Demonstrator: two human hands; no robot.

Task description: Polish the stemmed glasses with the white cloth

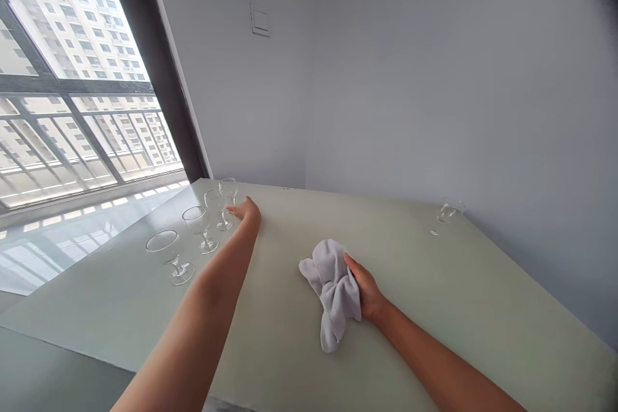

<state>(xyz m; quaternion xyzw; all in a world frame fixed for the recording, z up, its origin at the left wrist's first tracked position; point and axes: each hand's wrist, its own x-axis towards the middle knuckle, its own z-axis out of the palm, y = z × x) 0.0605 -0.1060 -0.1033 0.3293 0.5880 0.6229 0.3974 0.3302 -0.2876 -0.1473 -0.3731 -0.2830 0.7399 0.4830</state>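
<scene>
Grey walls (425, 64) meet in a corner straight up at twelve o'clock, and below them spreads a pale, smooth tabletop (410, 257)! Over at ten o'clock, a bright window (62, 85) looks past railings to a many-storeyed building (82, 9). Now the pale lavender cloth (333, 293), bunched and rumpled near six o'clock, and the right hand (365, 290), at five, has it gripped, thumb on its edge, the other fingers hidden. Across at half past eight goes the left hand (245, 208), arm stretched long, reaching among four clear wine glasses (197, 221) standing upright in a row. Its fingertips are beside the two farthest ones; whether they're touching or closed on either, you cannot tell! Nearest in that line, the front wine glass (170, 256) stands clear of the hand. Just past three, a clear glass piece (451, 210) near the wall, its outline too faint to read. Smallest of all, up at eleven: a white light switch (261, 23).
</scene>
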